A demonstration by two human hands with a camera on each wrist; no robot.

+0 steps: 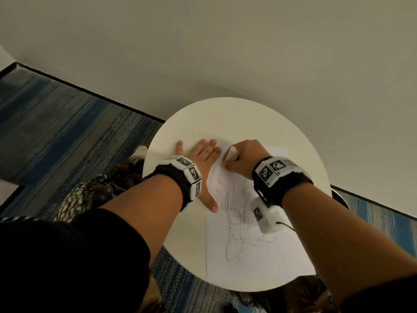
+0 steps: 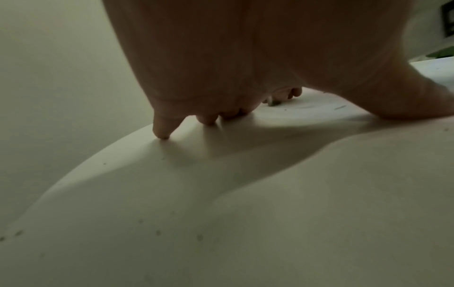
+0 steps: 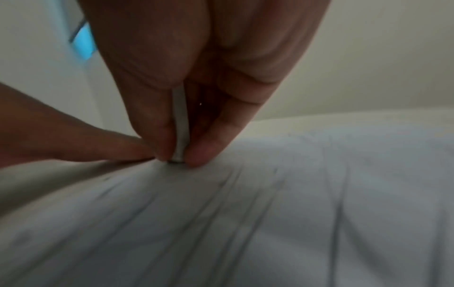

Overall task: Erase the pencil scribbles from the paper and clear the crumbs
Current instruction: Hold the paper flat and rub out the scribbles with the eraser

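R hand (image 1: 242,158) pinches the eraser (image 1: 230,154), tip down on the paper's (image 1: 259,263) far end; most scribbles (image 1: 239,224) lie nearer the person, below the wrist, so strokes prob. need to pull back. L hand (image 1: 198,163) lies flat, fingers spread, on counter (image 1: 225,116) and the paper's left edge.

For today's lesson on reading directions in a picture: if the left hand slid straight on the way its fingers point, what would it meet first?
The left hand lies flat on the round white table, fingers pointing toward the far rim. Nothing shows ahead on the tabletop; it would likely pass the rim and reach the plain beige wall, though depth is unclear.
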